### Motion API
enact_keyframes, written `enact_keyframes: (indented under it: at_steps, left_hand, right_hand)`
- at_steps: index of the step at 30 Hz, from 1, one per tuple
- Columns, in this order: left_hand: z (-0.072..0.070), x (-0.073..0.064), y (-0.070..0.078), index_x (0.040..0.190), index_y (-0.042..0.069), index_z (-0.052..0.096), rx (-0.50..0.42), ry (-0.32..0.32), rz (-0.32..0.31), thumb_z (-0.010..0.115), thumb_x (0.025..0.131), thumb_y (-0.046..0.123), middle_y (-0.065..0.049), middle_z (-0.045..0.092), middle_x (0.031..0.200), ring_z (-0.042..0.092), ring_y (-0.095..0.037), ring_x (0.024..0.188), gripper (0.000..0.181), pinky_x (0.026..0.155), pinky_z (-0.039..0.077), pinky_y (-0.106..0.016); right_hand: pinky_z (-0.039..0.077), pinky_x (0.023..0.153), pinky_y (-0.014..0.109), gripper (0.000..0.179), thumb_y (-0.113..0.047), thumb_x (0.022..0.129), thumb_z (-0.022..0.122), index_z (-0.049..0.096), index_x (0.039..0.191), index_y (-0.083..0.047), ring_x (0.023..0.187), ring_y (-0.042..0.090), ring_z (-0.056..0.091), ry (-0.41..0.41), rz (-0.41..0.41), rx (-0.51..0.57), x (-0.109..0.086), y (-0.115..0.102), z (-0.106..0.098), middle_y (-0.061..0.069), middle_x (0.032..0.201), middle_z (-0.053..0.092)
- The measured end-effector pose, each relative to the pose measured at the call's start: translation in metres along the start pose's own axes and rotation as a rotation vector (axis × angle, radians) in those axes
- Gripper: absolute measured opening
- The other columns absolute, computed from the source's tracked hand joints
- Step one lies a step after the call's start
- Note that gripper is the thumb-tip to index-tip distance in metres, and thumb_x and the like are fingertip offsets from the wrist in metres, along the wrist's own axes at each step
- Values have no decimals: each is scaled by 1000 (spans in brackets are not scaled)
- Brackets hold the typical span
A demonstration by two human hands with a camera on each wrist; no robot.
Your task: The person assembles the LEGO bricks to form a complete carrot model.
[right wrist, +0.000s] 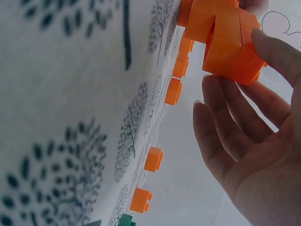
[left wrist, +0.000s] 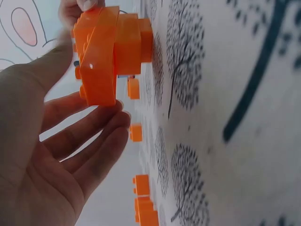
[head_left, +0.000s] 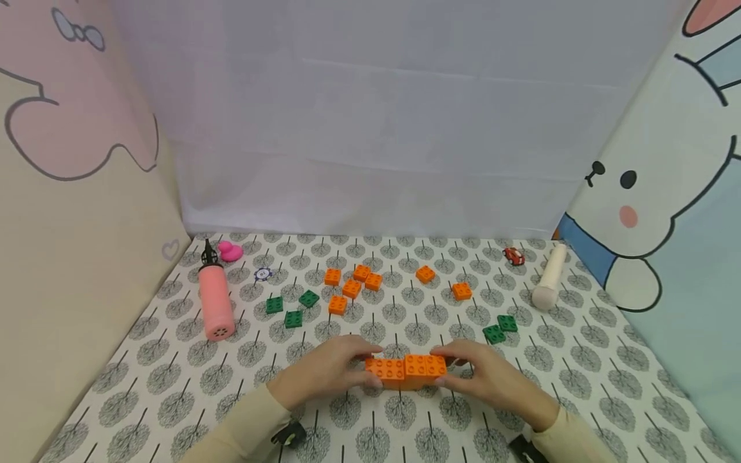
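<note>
We find the orange block assembly (head_left: 415, 366) at the near worktop (head_left: 399, 437), long axis running left to right. Left hand (head_left: 324, 370) pinches its left end, right hand (head_left: 494, 379) its right; neither grip is nearer.

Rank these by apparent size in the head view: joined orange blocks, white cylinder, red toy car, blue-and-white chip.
1. Joined orange blocks
2. White cylinder
3. Red toy car
4. Blue-and-white chip

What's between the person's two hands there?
In the head view, an orange block assembly lies between the left hand and the right hand, each holding one end.
</note>
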State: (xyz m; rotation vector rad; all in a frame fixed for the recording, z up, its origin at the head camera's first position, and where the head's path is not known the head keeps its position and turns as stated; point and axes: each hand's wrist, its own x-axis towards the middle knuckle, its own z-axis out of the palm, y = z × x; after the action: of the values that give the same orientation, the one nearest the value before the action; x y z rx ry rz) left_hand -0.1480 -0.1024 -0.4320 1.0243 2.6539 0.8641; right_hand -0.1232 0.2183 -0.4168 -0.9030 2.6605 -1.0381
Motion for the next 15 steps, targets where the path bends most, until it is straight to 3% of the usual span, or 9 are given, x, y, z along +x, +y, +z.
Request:
enact_keyframes:
  at_steps: [3, 8, 11, 15]
  left_hand:
    - [-10, 4, -9, 138, 14, 59, 6, 43, -58, 59, 93, 57, -3, 62, 133, 58, -18, 121, 62, 105, 48, -41]
    - [-33, 18, -31, 137, 10, 58, 178, 160, -153, 68, 93, 44, -14, 52, 144, 45, -34, 136, 57, 113, 37, -51]
    - [-43, 23, -46, 136, 8, 59, 250, 165, -195, 73, 91, 34, -16, 52, 143, 47, -35, 133, 55, 112, 39, -51]
    - [-47, 26, -61, 136, 8, 59, 278, 136, -196, 74, 90, 27, -15, 54, 140, 50, -33, 129, 52, 110, 42, -49]
  right_hand:
    - [57, 83, 34, 49, -41, 92, 70, 65, 130, -11, 98, 6, 62, 1, -11, -14, -1, 0, 0, -4, 117, 67]
    - [57, 85, 34, 50, -44, 91, 69, 65, 130, -13, 98, 4, 62, 9, 3, -39, 0, 2, -1, -7, 118, 67]
    - [57, 86, 35, 51, -46, 92, 68, 65, 131, -14, 98, 4, 62, -6, 23, -46, 1, 1, -2, -9, 118, 66]
    - [56, 85, 36, 52, -46, 93, 67, 64, 131, -12, 98, 7, 63, -32, 27, -40, 2, -1, -4, -8, 117, 66]
